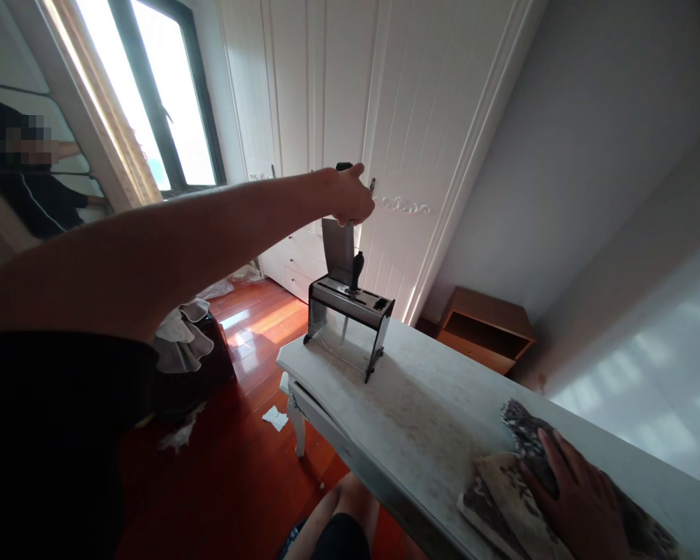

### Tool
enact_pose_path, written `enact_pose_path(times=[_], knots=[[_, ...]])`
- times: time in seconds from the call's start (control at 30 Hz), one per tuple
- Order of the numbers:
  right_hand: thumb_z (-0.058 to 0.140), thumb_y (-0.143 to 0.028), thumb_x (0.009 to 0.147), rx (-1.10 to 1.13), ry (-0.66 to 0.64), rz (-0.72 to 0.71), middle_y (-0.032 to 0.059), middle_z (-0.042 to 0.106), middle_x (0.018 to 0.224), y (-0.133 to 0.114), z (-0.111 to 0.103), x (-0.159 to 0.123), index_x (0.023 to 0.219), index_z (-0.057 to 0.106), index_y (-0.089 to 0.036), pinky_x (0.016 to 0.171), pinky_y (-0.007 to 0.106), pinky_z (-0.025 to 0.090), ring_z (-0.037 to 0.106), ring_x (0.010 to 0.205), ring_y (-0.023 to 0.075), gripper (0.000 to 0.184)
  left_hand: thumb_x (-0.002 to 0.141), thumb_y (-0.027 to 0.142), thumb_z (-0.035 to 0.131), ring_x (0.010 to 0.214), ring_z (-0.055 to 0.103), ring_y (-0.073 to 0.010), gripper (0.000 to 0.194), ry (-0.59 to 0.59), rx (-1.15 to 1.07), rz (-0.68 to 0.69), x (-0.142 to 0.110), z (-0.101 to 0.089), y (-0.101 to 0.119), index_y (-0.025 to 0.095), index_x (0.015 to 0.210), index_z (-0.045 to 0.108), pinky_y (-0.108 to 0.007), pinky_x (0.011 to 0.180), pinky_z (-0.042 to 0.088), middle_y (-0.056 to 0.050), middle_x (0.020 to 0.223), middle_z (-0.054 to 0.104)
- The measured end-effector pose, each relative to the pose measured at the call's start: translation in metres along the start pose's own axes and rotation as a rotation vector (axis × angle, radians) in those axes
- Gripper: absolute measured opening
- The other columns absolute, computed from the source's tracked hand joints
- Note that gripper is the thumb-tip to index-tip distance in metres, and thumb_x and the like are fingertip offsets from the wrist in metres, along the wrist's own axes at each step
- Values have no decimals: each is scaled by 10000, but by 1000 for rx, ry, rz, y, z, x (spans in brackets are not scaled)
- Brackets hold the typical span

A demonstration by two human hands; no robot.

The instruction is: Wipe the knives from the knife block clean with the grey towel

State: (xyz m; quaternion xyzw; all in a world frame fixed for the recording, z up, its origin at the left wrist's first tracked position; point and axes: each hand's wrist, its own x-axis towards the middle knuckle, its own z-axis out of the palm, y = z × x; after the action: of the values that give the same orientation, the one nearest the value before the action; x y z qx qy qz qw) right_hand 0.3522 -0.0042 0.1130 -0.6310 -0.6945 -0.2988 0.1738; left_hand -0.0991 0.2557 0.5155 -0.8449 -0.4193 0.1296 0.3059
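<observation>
My left hand (353, 196) is stretched far out, its fingers wrapped round the black handle of a cleaver (338, 250). The cleaver's wide blade points down, its lower end at the top of a knife block (350, 302) with a dark top and clear sides. Another knife's black handle (358, 272) sticks up from the block. The block stands near the far end of a white table (432, 404). At the lower right, my right hand (577, 498) grips a bunched brown-and-cream patterned cloth (502, 498) on the tabletop; its palm side is hidden.
White wardrobe doors (327, 93) rise behind the table. A wooden cabinet (487, 327) stands beyond its far side. Paper scraps (275, 418) lie on the red wooden floor (239, 482). A stool-like dark object with a frilled cover (183, 342) is left. A mirror (29, 155) reflects a person.
</observation>
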Motion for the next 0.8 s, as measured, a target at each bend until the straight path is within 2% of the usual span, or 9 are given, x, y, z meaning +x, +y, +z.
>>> enact_pose_path(times=[0.17,0.27,0.37,0.47,0.53,0.7,0.8], knots=[[260,-579,958,5,6,-3,216,503,1384,1,0,0,1520,295,-116,971,520,435,540,1194,386,729,638,100,774,914,543,-207,177,-67,151,28,6,-2,13,202,760,695,-473,1059,166,-4,870,695],[274,-574,962,-2,-4,-5,217,504,1387,1,0,0,1520,289,-113,974,513,435,537,1202,383,724,615,82,779,918,542,-205,226,-105,168,55,11,2,22,203,781,686,-461,1064,180,-13,933,711],[279,-569,962,-7,-9,7,211,493,1407,0,0,0,1532,269,-131,983,519,431,529,1222,383,719,600,75,762,978,546,-228,184,-112,57,64,15,14,27,181,673,630,-457,1074,175,-15,889,702],[290,-561,963,2,5,4,222,489,1408,-1,-1,1,1522,291,-118,984,527,431,527,1225,389,713,624,133,731,1047,538,-245,158,-84,-126,53,18,28,29,172,597,581,-443,1085,180,-27,890,693],[299,-548,965,13,13,5,225,486,1410,-2,-1,1,1519,300,-111,989,528,429,524,1230,390,706,604,173,725,1057,533,-260,145,-88,-163,56,21,36,30,181,577,582,-440,1082,204,-42,913,695],[325,-551,953,48,-9,30,216,480,1427,1,2,-1,1535,287,-128,1002,538,421,516,1246,386,720,457,227,749,1015,538,-306,166,-139,-184,26,29,46,32,228,504,590,-493,993,305,-34,819,707],[315,-555,958,42,-1,28,208,481,1427,1,3,-2,1536,279,-144,992,535,428,526,1234,384,711,355,155,751,945,548,-306,252,-156,-239,18,33,53,34,208,407,510,-501,907,347,-24,670,672]])
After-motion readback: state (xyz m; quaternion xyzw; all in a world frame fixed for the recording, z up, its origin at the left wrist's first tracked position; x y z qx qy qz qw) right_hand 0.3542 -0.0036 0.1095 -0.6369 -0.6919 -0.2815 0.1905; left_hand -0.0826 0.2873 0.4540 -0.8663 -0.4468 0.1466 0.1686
